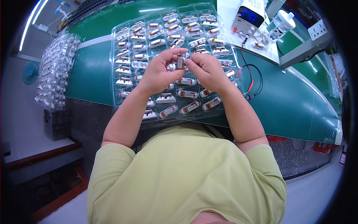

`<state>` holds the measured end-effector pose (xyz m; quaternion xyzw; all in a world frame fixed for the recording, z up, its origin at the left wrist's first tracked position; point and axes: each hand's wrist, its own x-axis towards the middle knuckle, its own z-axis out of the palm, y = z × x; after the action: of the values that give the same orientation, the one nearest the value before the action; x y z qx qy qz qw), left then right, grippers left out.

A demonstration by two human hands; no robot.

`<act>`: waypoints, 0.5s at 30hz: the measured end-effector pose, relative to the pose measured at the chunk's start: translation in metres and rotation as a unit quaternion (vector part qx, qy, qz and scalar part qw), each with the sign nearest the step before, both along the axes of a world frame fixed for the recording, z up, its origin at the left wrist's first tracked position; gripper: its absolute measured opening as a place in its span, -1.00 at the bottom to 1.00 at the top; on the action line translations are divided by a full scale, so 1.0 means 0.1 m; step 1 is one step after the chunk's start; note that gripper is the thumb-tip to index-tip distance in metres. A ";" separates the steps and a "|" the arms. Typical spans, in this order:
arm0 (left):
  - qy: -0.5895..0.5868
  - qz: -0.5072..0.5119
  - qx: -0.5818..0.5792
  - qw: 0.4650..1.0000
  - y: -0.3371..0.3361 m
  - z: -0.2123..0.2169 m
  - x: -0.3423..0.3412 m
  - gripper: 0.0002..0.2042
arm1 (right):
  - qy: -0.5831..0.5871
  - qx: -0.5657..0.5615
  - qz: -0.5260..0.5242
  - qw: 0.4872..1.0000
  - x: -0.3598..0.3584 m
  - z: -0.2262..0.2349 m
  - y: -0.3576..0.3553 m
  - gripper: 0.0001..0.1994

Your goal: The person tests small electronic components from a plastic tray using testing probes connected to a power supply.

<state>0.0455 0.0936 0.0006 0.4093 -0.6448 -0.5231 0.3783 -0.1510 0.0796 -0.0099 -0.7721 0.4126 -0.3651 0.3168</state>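
Over a clear plastic compartment tray point(113, 71), my left hand point(156, 74) and my right hand point(209, 71) meet. Between their fingertips is a small part with a silver cell point(180, 62) and dark red edging, held upright. My left thumb and fingers close around it from the left. The right thumb and index finger pinch at its right side, where a bit of white shows. Many tray pockets hold similar small white oval housings point(190, 108) fitted with silver cells and red-and-yellow ends. Some housings lie on their sides, showing white round knobs. My hands and forearms hide several pockets.
The tray rests on a green-topped bench point(283, 100). At the back right stand a white power supply point(250, 15) with red and black leads point(251, 80), a clear cup point(280, 27) and a white socket strip point(317, 30). Stacked filled trays point(57, 69) stand at the left.
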 end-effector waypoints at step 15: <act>-0.110 0.057 -0.044 0.991 0.04 -0.11 0.00 -0.55 | 0.069 0.130 0.040 0.988 0.10 -0.06 0.03 -0.72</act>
<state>0.0452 0.0975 -0.0107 0.4834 -0.6807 -0.4232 0.3520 -0.1413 0.0829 -0.0156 -0.7634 0.4465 -0.2412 0.3997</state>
